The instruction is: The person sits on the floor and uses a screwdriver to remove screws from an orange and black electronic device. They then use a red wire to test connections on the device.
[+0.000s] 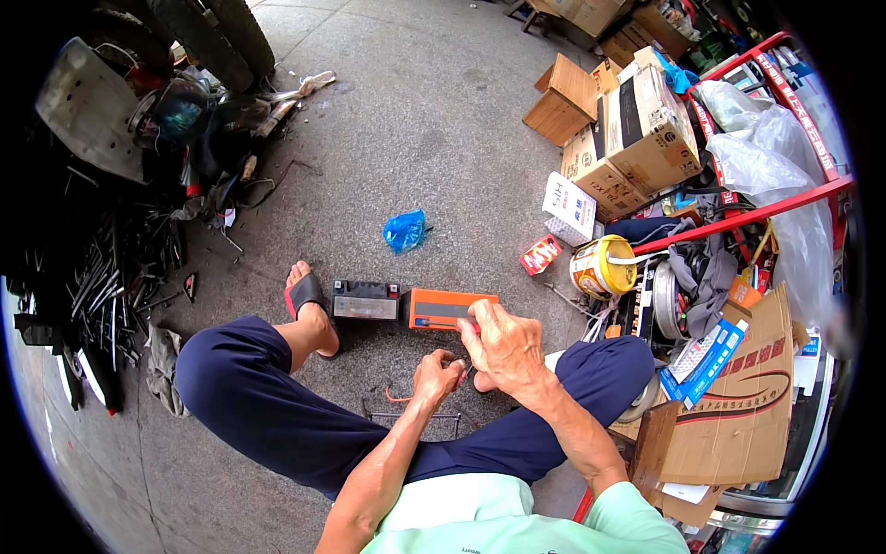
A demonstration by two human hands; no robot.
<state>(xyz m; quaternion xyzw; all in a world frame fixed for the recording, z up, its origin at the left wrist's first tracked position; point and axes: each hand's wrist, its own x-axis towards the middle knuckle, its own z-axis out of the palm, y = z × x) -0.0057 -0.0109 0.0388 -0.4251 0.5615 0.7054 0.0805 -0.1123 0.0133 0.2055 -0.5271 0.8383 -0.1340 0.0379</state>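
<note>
Between my bent knees, my left hand is closed in a pinch on something small that I cannot make out. A thin orange-red strip shows beside it, low and to the left. My right hand is raised higher and to the right, its fingers curled together; a bit of red shows at the fingertips, too small to name. Just beyond that hand lies an orange box-shaped block with a grey top panel, partly covered by the fingers. To its left, close beside it, sits a black battery with a grey label.
A crumpled blue plastic bag lies ahead on the concrete. Metal scrap and tyres fill the left. On the right stand a yellow bucket, a red-and-white carton, cardboard boxes and a red metal frame.
</note>
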